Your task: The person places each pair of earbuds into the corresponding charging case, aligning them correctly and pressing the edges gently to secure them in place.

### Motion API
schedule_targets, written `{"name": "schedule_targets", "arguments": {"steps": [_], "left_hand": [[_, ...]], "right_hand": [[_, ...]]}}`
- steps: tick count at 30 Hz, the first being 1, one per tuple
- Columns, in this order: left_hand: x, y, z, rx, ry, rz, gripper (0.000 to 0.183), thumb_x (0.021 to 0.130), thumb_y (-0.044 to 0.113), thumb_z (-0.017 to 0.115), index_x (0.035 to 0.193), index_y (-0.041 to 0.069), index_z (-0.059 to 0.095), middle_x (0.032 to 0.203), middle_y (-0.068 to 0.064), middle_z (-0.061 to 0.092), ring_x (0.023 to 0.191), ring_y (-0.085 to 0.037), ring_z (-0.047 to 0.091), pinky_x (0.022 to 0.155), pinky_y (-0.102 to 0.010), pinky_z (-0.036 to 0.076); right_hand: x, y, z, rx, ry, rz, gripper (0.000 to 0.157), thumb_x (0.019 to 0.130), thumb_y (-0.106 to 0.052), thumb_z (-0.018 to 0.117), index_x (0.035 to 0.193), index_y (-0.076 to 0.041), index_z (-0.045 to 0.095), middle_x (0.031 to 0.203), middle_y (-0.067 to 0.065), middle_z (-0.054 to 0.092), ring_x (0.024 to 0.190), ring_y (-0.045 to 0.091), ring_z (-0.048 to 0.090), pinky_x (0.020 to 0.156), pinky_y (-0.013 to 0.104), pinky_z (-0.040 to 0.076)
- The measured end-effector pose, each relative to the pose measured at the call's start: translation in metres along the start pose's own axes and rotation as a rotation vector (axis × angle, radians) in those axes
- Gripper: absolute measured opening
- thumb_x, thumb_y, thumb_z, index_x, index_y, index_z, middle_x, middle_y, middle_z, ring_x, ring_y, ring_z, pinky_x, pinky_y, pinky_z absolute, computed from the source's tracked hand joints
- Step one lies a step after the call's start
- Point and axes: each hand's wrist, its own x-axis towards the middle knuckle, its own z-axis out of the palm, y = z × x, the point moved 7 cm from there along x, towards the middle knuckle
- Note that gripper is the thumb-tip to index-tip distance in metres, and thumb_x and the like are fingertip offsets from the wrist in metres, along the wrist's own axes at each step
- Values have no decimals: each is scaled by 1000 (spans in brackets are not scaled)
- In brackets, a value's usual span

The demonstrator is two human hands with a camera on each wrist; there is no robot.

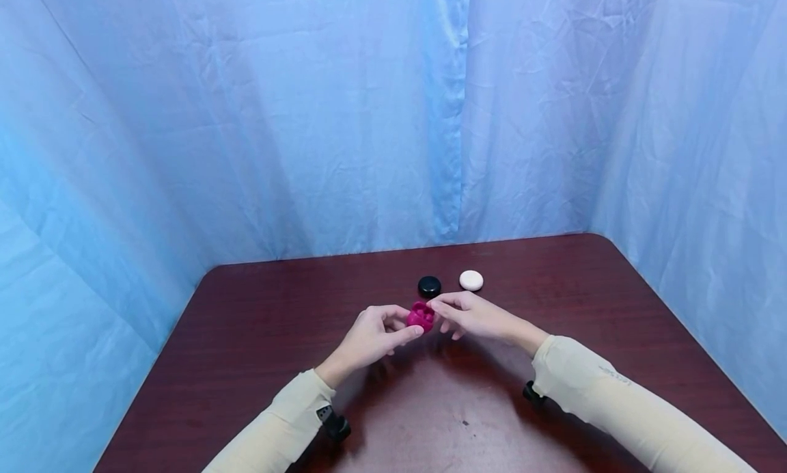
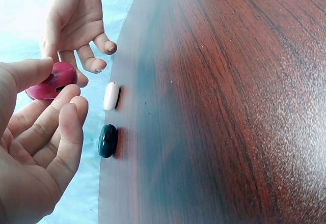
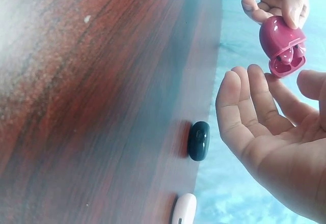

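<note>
A glossy magenta earbud case (image 1: 421,316) is held above the table with its lid raised; earbuds (image 3: 287,56) show inside it. My left hand (image 1: 376,338) pinches the case body between thumb and fingers. Close at its right is my right hand (image 1: 476,314), index fingertip at the lid's edge, thumb apart from it and the other fingers loosely extended. Beyond the hands, a black rounded case (image 1: 429,286) and a white rounded case (image 1: 471,280) lie side by side on the table, both closed.
The dark reddish wood table (image 1: 277,336) has rounded far corners. Pale blue curtains (image 1: 344,117) hang around its back and sides. Each forearm wears a light sleeve (image 1: 590,370) and a black wrist device (image 1: 334,424).
</note>
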Motion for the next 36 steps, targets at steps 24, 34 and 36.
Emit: {"name": "schedule_targets", "arguments": {"steps": [24, 34, 36], "left_hand": [[0, 2, 6, 26, -16, -2, 28, 92, 35, 77, 111, 15, 75, 83, -9, 73, 62, -26, 62, 55, -36, 57], [1, 2, 9, 18, -23, -10, 28, 91, 36, 77, 110, 14, 75, 84, -12, 73, 65, -34, 64, 56, -38, 57], [0, 2, 9, 15, -23, -12, 28, 91, 36, 77, 110, 15, 75, 84, -12, 73, 68, -37, 65, 56, -36, 57]], "right_hand": [[1, 1, 2, 4, -3, -8, 40, 106, -33, 55, 131, -2, 63, 100, 6, 69, 90, 28, 67, 71, 38, 59], [0, 1, 0, 22, -15, -22, 39, 105, -30, 57, 130, 0, 62, 99, 7, 69, 91, 30, 66, 72, 38, 59], [-1, 1, -1, 23, -18, -22, 39, 105, -30, 58, 131, 0, 62, 100, 7, 69, 92, 30, 66, 72, 38, 59]]}}
